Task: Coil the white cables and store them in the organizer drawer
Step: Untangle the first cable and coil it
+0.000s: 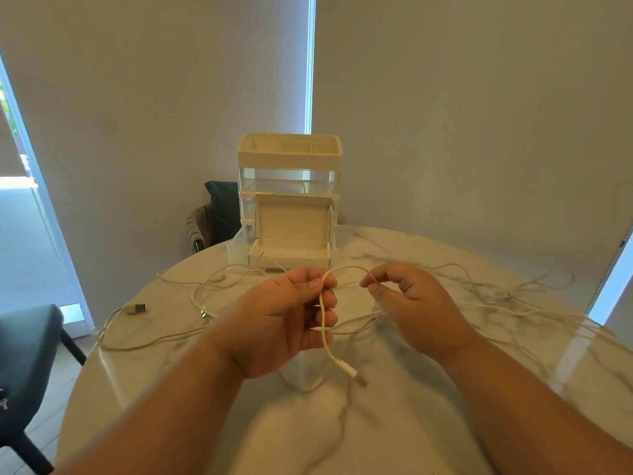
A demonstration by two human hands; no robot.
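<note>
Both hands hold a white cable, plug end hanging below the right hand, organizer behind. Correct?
Not quite: in the head view the plug end hangs below the left hand, not the right hand. Both do hold the white cable, organizer behind.

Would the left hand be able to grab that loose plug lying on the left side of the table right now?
Probably, but not at once. The left hand is pinching a white cable, so it must let go first. Only loose cables lie flat between it and the plug.
</note>
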